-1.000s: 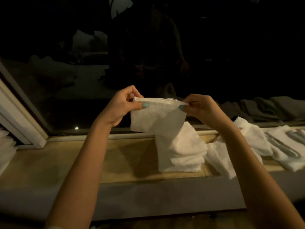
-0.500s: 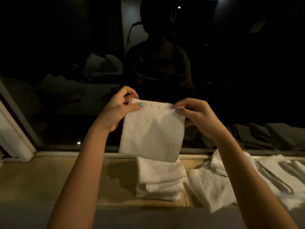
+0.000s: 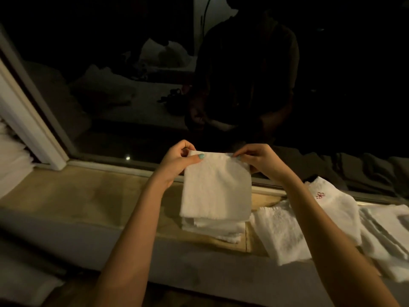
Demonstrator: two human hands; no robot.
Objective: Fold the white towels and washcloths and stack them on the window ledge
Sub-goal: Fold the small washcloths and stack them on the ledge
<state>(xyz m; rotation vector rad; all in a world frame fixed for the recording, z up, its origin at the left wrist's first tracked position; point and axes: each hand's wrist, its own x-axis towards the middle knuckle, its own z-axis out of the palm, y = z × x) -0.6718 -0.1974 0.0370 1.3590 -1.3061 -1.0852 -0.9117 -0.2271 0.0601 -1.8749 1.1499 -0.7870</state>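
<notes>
Hands: left hand [image 3: 177, 161] and right hand [image 3: 259, 160] pinch the washcloth [image 3: 217, 191] by its top corners.
Change: lowered towards the stack [image 3: 218, 229] at 6 o'clock.
Meaning: folded; probably ready to lay down.

- Location type: a dim bedroom or hotel room, seen at night.
- The dark window pane [image 3: 110, 129] acts as a mirror and reflects a bed with rumpled pale bedding [image 3: 161, 54].
- A white window frame [image 3: 28, 120] borders the pane on the left.
- The wooden window ledge [image 3: 88, 196] carries a stack of folded white towels [image 3: 212, 229].
- One loose towel [image 3: 338, 213] bears a red embroidered emblem [image 3: 320, 195], as on hospitality linen.
</notes>
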